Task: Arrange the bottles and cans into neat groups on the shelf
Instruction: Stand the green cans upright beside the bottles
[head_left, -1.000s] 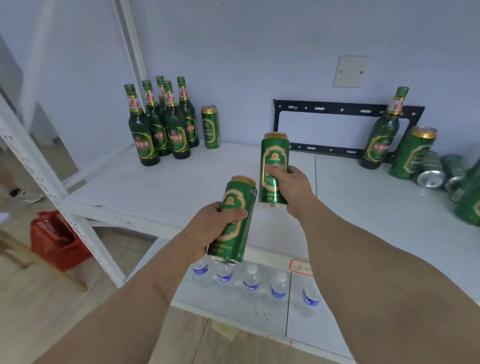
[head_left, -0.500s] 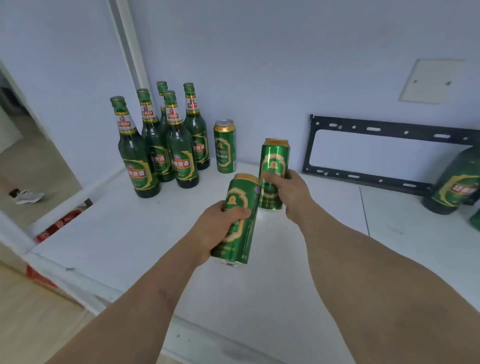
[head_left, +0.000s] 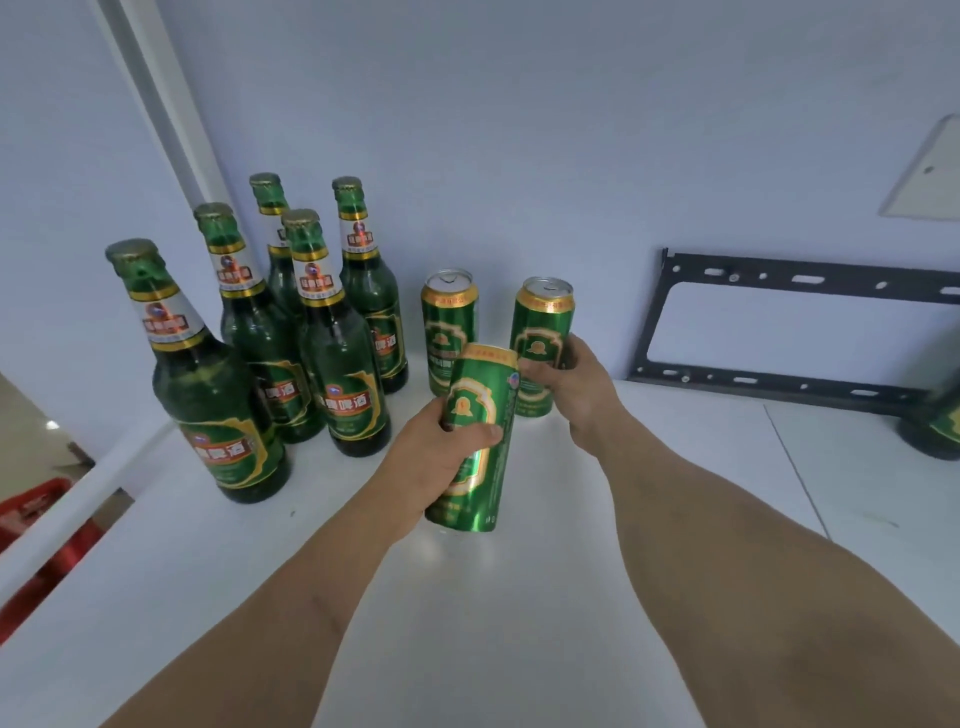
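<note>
- White laminate shelf (head_left: 649, 467), the broad surface carrying everything; a seam runs across it on the right side.
- Pale blue-grey wall behind, with a black metal bracket frame (head_left: 800, 332) leaning against it at right.
- Five green glass bottles (head_left: 311, 332), upright, clustered at the shelf's back-left corner; gold caps, white neck labels.
- A further bottle (head_left: 935, 426), only its base in view, cut off by the right edge.
- Red crate (head_left: 31, 519) below the shelf at far left, partly visible.
- Left hand (head_left: 441, 457): fingers and thumb curled around a green can (head_left: 478, 441), tilted, top leaning away; whether its base touches the shelf cannot be told.
- Right hand (head_left: 576, 384): fingers wrapped round a second can (head_left: 540, 343), upright at the back near the wall, base apparently on the shelf.
- Third can (head_left: 449, 327), standing free just left of the right hand's can, near the bottle cluster.
</note>
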